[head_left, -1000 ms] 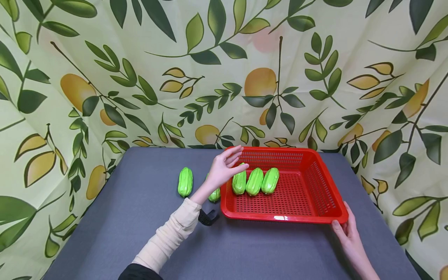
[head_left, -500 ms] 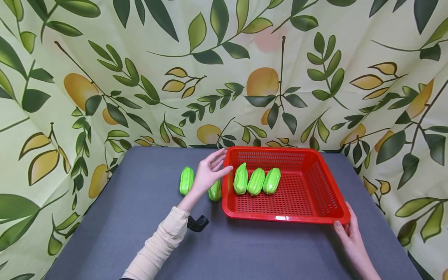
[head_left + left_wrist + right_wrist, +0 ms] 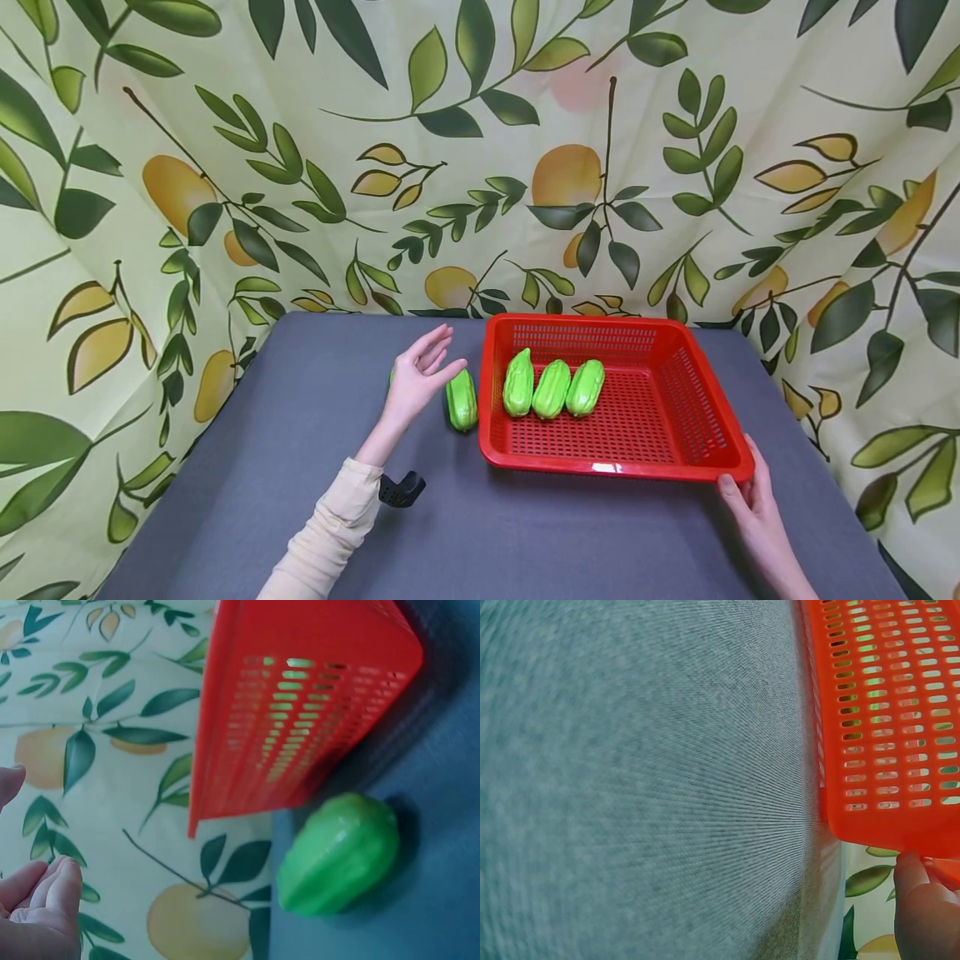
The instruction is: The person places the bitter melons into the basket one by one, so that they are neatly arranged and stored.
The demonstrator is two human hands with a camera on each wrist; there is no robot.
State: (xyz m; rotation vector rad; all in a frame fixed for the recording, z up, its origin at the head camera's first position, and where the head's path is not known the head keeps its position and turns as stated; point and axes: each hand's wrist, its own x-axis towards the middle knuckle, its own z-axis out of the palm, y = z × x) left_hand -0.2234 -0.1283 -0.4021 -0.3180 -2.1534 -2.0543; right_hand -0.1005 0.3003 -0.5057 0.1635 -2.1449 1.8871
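Observation:
A red plastic basket [image 3: 600,468] with perforated walls stands on the table, holding three green, ribbed, oblong vegetables [image 3: 552,389] side by side at its left. My right hand [image 3: 753,508] grips its near right corner, thumb [image 3: 919,900] on the rim. To the left of the basket, my left hand [image 3: 416,379] hovers with relaxed fingers apart and nothing in them. Between that hand and the basket wall lies another green ribbed vegetable [image 3: 462,402], seen large in the left wrist view. One more is almost hidden behind the left hand, only a green sliver showing.
A grey cloth [image 3: 570,542] covers the table. Behind and at both sides hangs a curtain [image 3: 480,208] printed with leaves and fruit, close to the basket's back rim. A black wrist strap piece [image 3: 401,490] juts from the left sleeve.
My left hand has moved left, from over the basket's left rim to above the table, uncovering the vegetable beside the basket and covering the farther one. The right hand keeps its grip.

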